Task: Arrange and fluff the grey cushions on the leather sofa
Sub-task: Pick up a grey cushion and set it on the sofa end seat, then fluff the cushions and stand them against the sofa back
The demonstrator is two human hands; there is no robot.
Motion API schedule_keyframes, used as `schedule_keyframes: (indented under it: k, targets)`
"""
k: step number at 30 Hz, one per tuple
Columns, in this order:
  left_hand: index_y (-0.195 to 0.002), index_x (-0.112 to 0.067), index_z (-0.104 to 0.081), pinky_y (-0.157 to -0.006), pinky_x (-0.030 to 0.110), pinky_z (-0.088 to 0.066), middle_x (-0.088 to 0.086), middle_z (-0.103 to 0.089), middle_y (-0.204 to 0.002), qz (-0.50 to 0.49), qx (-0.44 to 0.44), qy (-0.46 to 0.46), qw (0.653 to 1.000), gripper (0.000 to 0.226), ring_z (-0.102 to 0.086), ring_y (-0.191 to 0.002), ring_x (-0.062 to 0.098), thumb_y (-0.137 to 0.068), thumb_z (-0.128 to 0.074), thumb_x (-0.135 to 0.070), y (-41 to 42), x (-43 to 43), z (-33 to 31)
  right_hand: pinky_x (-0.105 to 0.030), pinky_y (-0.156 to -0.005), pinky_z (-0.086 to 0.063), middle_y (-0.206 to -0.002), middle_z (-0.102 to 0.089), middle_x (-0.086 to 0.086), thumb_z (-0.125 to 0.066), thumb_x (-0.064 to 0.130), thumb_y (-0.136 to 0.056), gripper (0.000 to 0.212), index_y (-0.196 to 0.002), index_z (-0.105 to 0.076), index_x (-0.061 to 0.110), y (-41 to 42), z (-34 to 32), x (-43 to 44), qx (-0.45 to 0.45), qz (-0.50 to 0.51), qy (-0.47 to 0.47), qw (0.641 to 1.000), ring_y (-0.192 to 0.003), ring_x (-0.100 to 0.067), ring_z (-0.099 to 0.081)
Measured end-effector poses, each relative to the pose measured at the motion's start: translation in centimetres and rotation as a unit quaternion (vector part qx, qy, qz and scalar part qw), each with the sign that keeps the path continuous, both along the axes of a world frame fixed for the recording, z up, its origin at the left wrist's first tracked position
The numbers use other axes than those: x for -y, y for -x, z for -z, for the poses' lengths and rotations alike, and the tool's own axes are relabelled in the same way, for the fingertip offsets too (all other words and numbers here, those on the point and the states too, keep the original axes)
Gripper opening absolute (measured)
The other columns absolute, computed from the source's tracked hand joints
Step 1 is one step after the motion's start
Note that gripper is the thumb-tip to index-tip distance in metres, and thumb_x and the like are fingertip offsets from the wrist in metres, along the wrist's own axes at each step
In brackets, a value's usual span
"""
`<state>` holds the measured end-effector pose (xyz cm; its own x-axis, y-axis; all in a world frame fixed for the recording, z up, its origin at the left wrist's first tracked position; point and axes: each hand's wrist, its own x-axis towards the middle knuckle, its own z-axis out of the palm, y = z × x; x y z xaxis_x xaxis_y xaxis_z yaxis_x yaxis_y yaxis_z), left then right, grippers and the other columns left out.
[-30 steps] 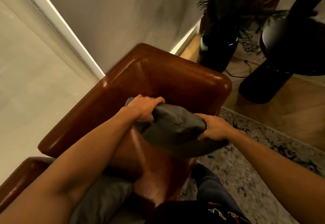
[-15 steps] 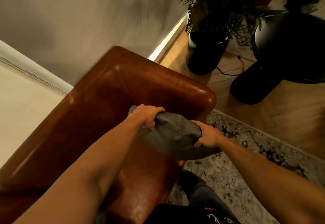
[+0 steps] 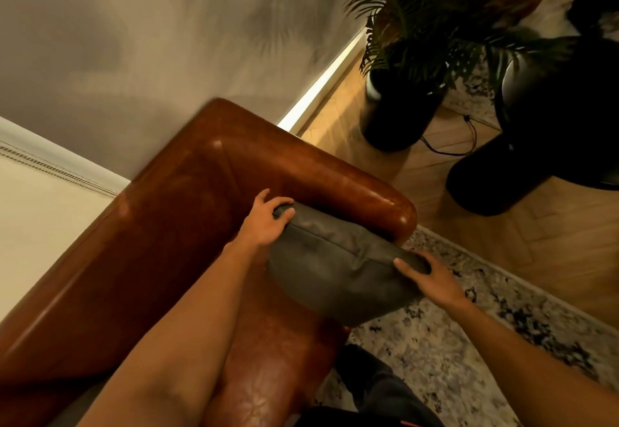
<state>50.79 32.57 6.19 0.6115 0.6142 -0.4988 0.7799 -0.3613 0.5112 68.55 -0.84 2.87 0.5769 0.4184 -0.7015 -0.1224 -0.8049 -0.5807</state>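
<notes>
A grey cushion (image 3: 338,269) stands on edge at the right end of the brown leather sofa (image 3: 160,242), leaning against the armrest (image 3: 351,188). My left hand (image 3: 268,222) cups its far top corner, fingers curled over the fabric. My right hand (image 3: 425,276) presses flat on its near top corner, fingers spread along the seam. The cushion's lower edge hangs a little past the seat's front. A sliver of another grey cushion (image 3: 77,406) shows at the bottom left, mostly hidden by my left arm.
A potted palm in a dark pot (image 3: 402,108) stands on the wood floor beyond the armrest. A large black object (image 3: 536,118) with a cable sits right of it. A patterned rug (image 3: 469,343) lies in front of the sofa. The wall runs behind.
The cushion has dropped lower and closer to the armrest. Both hands have loosened from gripping fists to flatter holds on its top corners. The view has shifted right.
</notes>
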Motion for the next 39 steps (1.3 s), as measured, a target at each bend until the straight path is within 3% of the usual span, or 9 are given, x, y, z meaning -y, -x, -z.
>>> schedule_keyframes:
  k: [6,9,14,17,21,24,26,33,39]
  targets:
    - [-0.117,-0.032,-0.077,-0.106,0.040,-0.051,-0.003,-0.071,-0.129,-0.072,0.029,-0.073,0.994,0.022,-0.064,-0.122,0.023,-0.101,-0.063,-0.027,-0.4,0.8,-1.3,-0.042,-0.093,-0.056,-0.115,-0.072,-0.002,-0.077,0.053,-0.081,0.051,-0.119,-0.072,0.019,-0.9,-0.1,-0.9,-0.023,0.042,0.007,0.999,-0.098,-0.020,-0.068]
    - [-0.110,-0.032,-0.080,-0.104,0.036,-0.051,-0.005,-0.073,-0.125,-0.113,0.050,-0.111,0.986,0.021,-0.065,-0.118,0.022,-0.099,-0.065,-0.022,-0.2,1.2,-1.3,-0.044,-0.092,-0.057,-0.109,-0.074,-0.001,-0.080,0.049,-0.080,0.042,-0.111,-0.075,0.021,-0.2,-0.2,-0.5,-0.027,0.070,-0.007,0.997,-0.096,-0.020,-0.070]
    - [-0.116,-0.029,-0.076,-0.111,0.040,-0.044,-0.001,-0.064,-0.135,-0.074,0.063,-0.067,0.993,0.020,-0.058,-0.128,0.023,-0.102,-0.061,-0.026,1.3,1.0,0.7,-0.048,-0.093,-0.057,-0.115,-0.072,-0.002,-0.082,0.066,-0.063,0.067,-0.117,-0.073,0.026,0.9,1.1,0.0,-0.042,0.096,0.002,0.994,-0.100,-0.023,-0.069]
    - [-0.124,-0.026,-0.073,-0.117,0.038,-0.036,0.003,-0.058,-0.144,-0.071,0.061,-0.019,0.995,0.024,-0.049,-0.138,0.025,-0.105,-0.057,-0.025,1.5,0.1,0.5,-0.042,-0.095,-0.054,-0.126,-0.066,-0.005,-0.080,0.046,-0.082,0.055,-0.129,-0.066,0.019,0.2,-0.2,-1.3,-0.058,0.071,0.010,0.996,-0.107,-0.025,-0.064]
    - [-0.146,-0.027,-0.057,-0.125,0.040,-0.024,0.009,-0.040,-0.162,-0.065,0.079,-0.025,0.994,0.039,-0.029,-0.154,0.024,-0.107,-0.052,-0.029,2.0,0.8,-0.5,-0.039,-0.102,-0.044,-0.146,-0.054,-0.005,-0.072,0.051,-0.088,0.067,-0.145,-0.052,0.020,-0.2,-2.4,-2.4,0.022,-0.019,0.057,0.998,-0.131,-0.028,-0.053]
    - [-0.150,-0.026,-0.051,-0.124,0.041,-0.030,0.006,-0.043,-0.161,-0.131,0.126,-0.044,0.982,0.044,-0.035,-0.151,0.023,-0.107,-0.053,-0.032,4.1,2.8,-1.5,-0.033,-0.093,-0.043,-0.140,-0.057,-0.005,-0.070,0.049,-0.090,0.055,-0.137,-0.056,0.024,1.5,-4.3,-3.7,0.181,-0.040,-0.005,0.983,-0.125,-0.024,-0.055]
    - [-0.150,-0.026,-0.050,-0.119,0.037,-0.036,0.002,-0.046,-0.158,-0.195,0.150,-0.036,0.969,0.045,-0.043,-0.145,0.020,-0.106,-0.054,-0.032,6.1,4.7,-2.4,-0.031,-0.099,-0.042,-0.137,-0.056,-0.001,-0.069,0.043,-0.092,0.045,-0.133,-0.059,0.025,3.7,-5.6,-5.4,0.240,-0.064,-0.069,0.966,-0.126,-0.019,-0.051]
    - [-0.138,-0.030,-0.057,-0.099,0.027,-0.051,-0.011,-0.065,-0.120,-0.362,0.219,0.040,0.905,0.035,-0.062,-0.116,0.007,-0.103,-0.060,-0.032,18.2,11.0,-4.0,-0.025,-0.097,-0.042,-0.119,-0.058,0.017,-0.065,0.035,-0.096,0.023,-0.119,-0.064,0.032,15.4,-8.2,-12.1,0.153,-0.263,-0.205,0.930,-0.115,0.000,-0.053]
    - [-0.129,-0.035,-0.056,-0.089,0.014,-0.048,-0.006,-0.072,-0.107,-0.497,0.225,0.023,0.838,0.033,-0.066,-0.102,0.003,-0.100,-0.066,-0.026,31.1,17.9,-3.9,-0.025,-0.089,-0.048,-0.114,-0.064,0.021,-0.063,0.039,-0.097,0.015,-0.112,-0.066,0.037,26.7,-9.5,-14.9,0.072,-0.449,-0.192,0.870,-0.107,0.002,-0.058]
